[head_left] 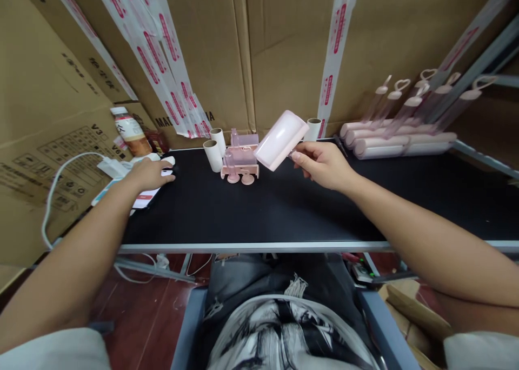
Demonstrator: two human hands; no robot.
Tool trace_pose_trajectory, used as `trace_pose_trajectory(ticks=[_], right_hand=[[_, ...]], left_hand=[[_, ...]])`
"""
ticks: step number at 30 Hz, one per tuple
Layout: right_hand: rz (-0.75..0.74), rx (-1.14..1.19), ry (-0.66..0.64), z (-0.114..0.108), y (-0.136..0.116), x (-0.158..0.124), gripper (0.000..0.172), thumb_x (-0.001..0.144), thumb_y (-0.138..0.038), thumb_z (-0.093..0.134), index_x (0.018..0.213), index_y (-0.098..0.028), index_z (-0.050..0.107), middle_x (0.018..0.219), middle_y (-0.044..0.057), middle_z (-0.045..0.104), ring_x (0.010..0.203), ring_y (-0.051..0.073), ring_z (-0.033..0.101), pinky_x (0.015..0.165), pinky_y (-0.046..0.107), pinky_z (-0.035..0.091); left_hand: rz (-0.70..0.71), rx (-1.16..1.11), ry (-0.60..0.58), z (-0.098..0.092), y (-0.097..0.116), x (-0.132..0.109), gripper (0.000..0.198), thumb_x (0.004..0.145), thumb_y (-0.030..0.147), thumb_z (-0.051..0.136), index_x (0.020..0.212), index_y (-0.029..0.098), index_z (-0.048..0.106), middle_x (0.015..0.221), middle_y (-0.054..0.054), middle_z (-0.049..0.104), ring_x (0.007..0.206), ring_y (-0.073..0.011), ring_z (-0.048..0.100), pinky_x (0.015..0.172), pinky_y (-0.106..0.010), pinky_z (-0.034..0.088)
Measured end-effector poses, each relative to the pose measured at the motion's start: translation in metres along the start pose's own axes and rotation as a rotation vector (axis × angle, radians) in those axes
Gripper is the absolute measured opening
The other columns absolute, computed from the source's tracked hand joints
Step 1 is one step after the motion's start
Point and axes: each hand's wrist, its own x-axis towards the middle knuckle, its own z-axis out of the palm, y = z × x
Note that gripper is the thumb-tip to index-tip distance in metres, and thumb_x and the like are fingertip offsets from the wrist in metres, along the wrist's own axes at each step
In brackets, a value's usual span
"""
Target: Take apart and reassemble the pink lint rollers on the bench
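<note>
My right hand [320,164] is closed on the narrow end of a pink lint roller [281,140], tilted above the black table [284,213]. At the left, my left hand [152,174] rests over a phone [146,198] with its lit screen partly covered. Its thumb and fingers are apart, near a white object whose kind I cannot make out. Between the hands stand pink plastic roller parts [243,156] in a small group. Two white paper rolls [213,156] stand upright beside them, and another white roll [312,129] stands behind the lint roller.
Several pink lint rollers [405,145] lie stacked at the right, with clear handles [411,102] bearing heart-shaped loops on top. A drink bottle [130,132] stands at the back left, near a white cable [57,180]. Cardboard walls [284,51] enclose the table's back and left side.
</note>
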Motion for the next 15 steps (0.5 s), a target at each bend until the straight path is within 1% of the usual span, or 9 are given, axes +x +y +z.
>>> trace_pose_trajectory(ticks=[4,6,9,10,11,12,13,14,15], right_hand=[[-0.007,-0.008,0.018,-0.002,0.000,0.000,0.059,0.094,-0.078,0.068,0.092,-0.019,0.072,0.075,0.005,0.072,0.050,0.015,0.059,0.048,0.030,0.043],[-0.014,-0.015,0.023,-0.002,-0.001,0.000,0.058,0.095,-0.077,0.068,0.093,-0.019,0.073,0.074,0.005,0.071,0.051,0.015,0.059,0.048,0.030,0.043],[-0.025,-0.035,0.024,-0.002,-0.002,0.000,0.057,0.096,-0.075,0.068,0.090,-0.019,0.072,0.074,0.005,0.071,0.051,0.015,0.059,0.050,0.030,0.042],[-0.030,-0.043,0.024,-0.002,-0.002,-0.001,0.056,0.097,-0.074,0.067,0.089,-0.019,0.072,0.074,0.005,0.071,0.052,0.015,0.059,0.050,0.030,0.042],[-0.035,-0.051,0.023,-0.002,-0.002,-0.001,0.056,0.097,-0.074,0.067,0.088,-0.018,0.071,0.074,0.005,0.071,0.053,0.015,0.059,0.051,0.029,0.042],[-0.039,-0.060,0.021,-0.002,-0.002,-0.001,0.056,0.098,-0.073,0.066,0.088,-0.018,0.071,0.074,0.005,0.071,0.054,0.015,0.060,0.052,0.029,0.042],[-0.044,-0.068,0.019,-0.002,-0.002,-0.001,0.055,0.098,-0.072,0.066,0.088,-0.018,0.071,0.074,0.005,0.071,0.055,0.015,0.060,0.053,0.029,0.042],[-0.048,-0.075,0.016,-0.002,-0.002,-0.002,0.055,0.099,-0.072,0.065,0.088,-0.018,0.071,0.074,0.005,0.071,0.056,0.016,0.060,0.053,0.029,0.042],[-0.052,-0.080,0.013,-0.002,-0.002,-0.002,0.055,0.099,-0.071,0.065,0.088,-0.018,0.071,0.074,0.005,0.071,0.057,0.016,0.060,0.054,0.029,0.042]], left_hand=[[0.132,-0.046,0.012,0.003,-0.009,-0.009,0.088,0.038,0.111,0.069,0.081,0.036,0.078,0.052,-0.002,0.042,0.091,-0.0331,0.051,0.111,-0.060,0.029],[0.125,-0.057,0.006,0.000,-0.014,-0.016,0.088,0.041,0.112,0.067,0.083,0.036,0.078,0.052,-0.002,0.043,0.097,-0.0364,0.053,0.113,-0.061,0.026],[0.081,0.011,-0.005,-0.011,-0.017,-0.035,0.088,0.040,0.111,0.069,0.085,0.036,0.079,0.052,-0.002,0.048,0.093,-0.0364,0.055,0.111,-0.061,0.029],[0.065,0.058,-0.005,-0.016,-0.014,-0.042,0.088,0.040,0.110,0.069,0.085,0.036,0.079,0.052,-0.002,0.051,0.090,-0.0356,0.055,0.110,-0.061,0.032],[0.053,0.119,-0.028,-0.023,-0.009,-0.050,0.087,0.043,0.109,0.068,0.088,0.035,0.080,0.056,-0.002,0.057,0.089,-0.0355,0.056,0.108,-0.060,0.035],[0.032,0.194,-0.062,-0.029,-0.001,-0.058,0.085,0.050,0.108,0.065,0.091,0.035,0.081,0.062,-0.003,0.065,0.091,-0.0367,0.058,0.106,-0.059,0.039],[-0.002,0.281,-0.115,-0.036,0.008,-0.066,0.084,0.060,0.105,0.060,0.098,0.034,0.082,0.073,-0.005,0.074,0.097,-0.0395,0.061,0.104,-0.056,0.042],[-0.016,0.378,-0.269,-0.043,0.019,-0.073,0.078,0.079,0.095,0.053,0.116,0.033,0.083,0.097,-0.008,0.083,0.109,-0.0421,0.063,0.103,-0.053,0.043],[-0.039,0.479,-0.362,-0.049,0.030,-0.079,0.074,0.091,0.083,0.047,0.129,0.030,0.080,0.115,-0.012,0.084,0.119,-0.0440,0.064,0.103,-0.052,0.044]])
